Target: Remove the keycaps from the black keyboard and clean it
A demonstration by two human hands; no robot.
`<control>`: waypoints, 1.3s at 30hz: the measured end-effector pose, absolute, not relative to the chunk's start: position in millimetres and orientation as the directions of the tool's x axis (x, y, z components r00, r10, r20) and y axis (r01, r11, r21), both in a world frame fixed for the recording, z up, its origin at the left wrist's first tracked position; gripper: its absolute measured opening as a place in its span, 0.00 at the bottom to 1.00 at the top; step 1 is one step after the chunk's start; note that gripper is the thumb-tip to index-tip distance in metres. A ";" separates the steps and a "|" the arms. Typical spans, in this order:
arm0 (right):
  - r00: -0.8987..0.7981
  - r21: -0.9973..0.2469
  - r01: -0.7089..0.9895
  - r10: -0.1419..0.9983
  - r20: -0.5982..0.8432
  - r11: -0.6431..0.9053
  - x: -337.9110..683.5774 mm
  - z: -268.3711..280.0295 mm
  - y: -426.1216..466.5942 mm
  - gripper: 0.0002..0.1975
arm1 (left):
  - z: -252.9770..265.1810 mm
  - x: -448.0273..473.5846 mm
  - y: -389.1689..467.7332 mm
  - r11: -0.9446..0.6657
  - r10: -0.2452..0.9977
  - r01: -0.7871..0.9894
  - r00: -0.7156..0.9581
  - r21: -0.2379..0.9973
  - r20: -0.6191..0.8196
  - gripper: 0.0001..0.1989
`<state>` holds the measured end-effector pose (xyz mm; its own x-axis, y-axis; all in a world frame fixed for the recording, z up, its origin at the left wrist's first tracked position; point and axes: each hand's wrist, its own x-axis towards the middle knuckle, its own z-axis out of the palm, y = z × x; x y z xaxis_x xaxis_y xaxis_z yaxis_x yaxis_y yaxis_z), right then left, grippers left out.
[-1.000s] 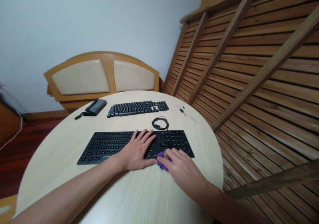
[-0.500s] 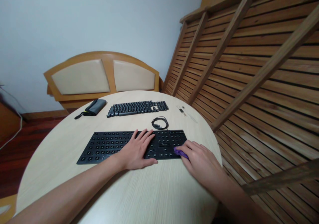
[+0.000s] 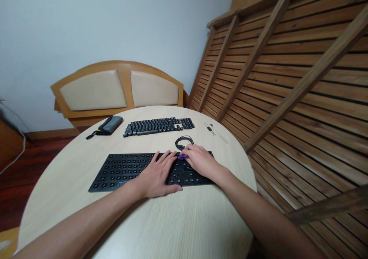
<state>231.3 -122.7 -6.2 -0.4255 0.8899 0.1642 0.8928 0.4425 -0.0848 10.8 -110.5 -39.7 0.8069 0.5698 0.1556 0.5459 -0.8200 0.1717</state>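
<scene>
A black keyboard base (image 3: 123,167) with its keycaps off lies across the table in front of me. My left hand (image 3: 156,174) rests flat on its middle, fingers spread, thumb at the near edge. Pinched in the fingers of my right hand (image 3: 199,161) is a small purple cloth (image 3: 183,157), pressed against the upper part of the base, right of my left fingertips. Part of the base's right side is hidden under the right hand. Just beyond it lies a coiled black cable (image 3: 184,139).
Loose keycaps (image 3: 152,126) stand in keyboard order farther back. A grey and black pouch (image 3: 109,125) sits at the back left of the round table (image 3: 172,224). Small thin tools (image 3: 211,130) lie at the back right. A slatted wooden panel (image 3: 287,78) leans at the right.
My right hand has moved left and away from me, carrying the purple cloth from the base's lower right to its upper edge. The left hand has stayed in place.
</scene>
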 end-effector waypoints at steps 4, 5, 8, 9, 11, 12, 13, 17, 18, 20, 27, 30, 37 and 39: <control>-0.446 -0.098 0.881 0.881 0.158 0.464 240.6 -5.2 -124.1 0.12 | -38.9 11.2 -110.6 -0.814 0.578 0.558 0.806 0.160 0.131 0.48; -0.442 -0.097 0.883 0.883 0.157 0.459 243.8 -4.1 -125.4 0.12 | -39.3 11.0 -110.4 -0.815 0.577 0.558 0.806 0.160 0.131 0.47; -0.407 -0.092 0.902 0.901 0.150 0.423 253.8 -1.3 -129.6 0.12 | -41.0 10.2 -109.8 -0.817 0.574 0.552 0.806 0.167 0.144 0.47; -0.396 -0.094 0.907 0.906 0.150 0.411 257.6 -0.8 -130.9 0.13 | -41.3 10.1 -109.7 -0.817 0.574 0.551 0.806 0.169 0.146 0.47; -0.380 -0.116 0.909 0.911 0.159 0.400 266.6 -0.6 -133.7 0.14 | -41.1 10.1 -109.6 -0.815 0.576 0.553 0.805 0.171 0.143 0.47; -0.376 -0.138 0.906 0.912 0.165 0.399 272.1 -0.9 -135.0 0.14 | -40.6 10.3 -109.8 -0.814 0.578 0.555 0.804 0.170 0.139 0.47; -0.371 -0.165 0.903 0.913 0.170 0.397 278.3 -1.6 -136.3 0.14 | -40.0 10.5 -109.9 -0.813 0.580 0.558 0.803 0.169 0.136 0.47; -0.295 -0.232 0.914 0.937 0.186 0.333 307.0 -6.9 -139.4 0.14 | -38.1 10.5 -110.4 -0.809 0.585 0.563 0.801 0.171 0.131 0.47; -0.259 -0.228 0.926 0.945 0.201 0.302 313.4 -8.3 -139.3 0.14 | -38.3 10.2 -110.3 -0.810 0.583 0.561 0.802 0.171 0.129 0.48; -0.198 -0.226 0.940 0.947 0.251 0.257 322.1 -10.4 -138.3 0.14 | -39.4 9.5 -109.7 -0.814 0.578 0.557 0.806 0.167 0.130 0.48; -0.355 -0.293 0.833 0.860 0.367 0.469 300.8 -10.5 -136.3 0.10 | -41.6 9.4 -108.6 -0.817 0.574 0.553 0.806 0.163 0.142 0.46; -0.460 -0.310 0.776 0.829 0.319 0.550 283.1 -14.6 -136.6 0.08 | -39.8 10.3 -109.6 -0.817 0.574 0.552 0.807 0.168 0.136 0.47; -0.479 -0.263 0.794 0.831 0.282 0.547 266.9 -25.2 -131.6 0.08 | -39.4 10.8 -110.3 -0.812 0.581 0.563 0.803 0.153 0.129 0.47; -0.485 -0.226 0.809 0.834 0.264 0.542 267.8 -22.9 -131.7 0.08 | -41.0 10.5 -109.8 -0.815 0.578 0.559 0.804 0.156 0.138 0.47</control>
<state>267.8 -131.7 -22.9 -0.4849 0.8337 0.2641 0.8092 0.5423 -0.2262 10.5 -109.8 -41.0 0.8045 0.5779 0.1375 0.5585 -0.8147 0.1561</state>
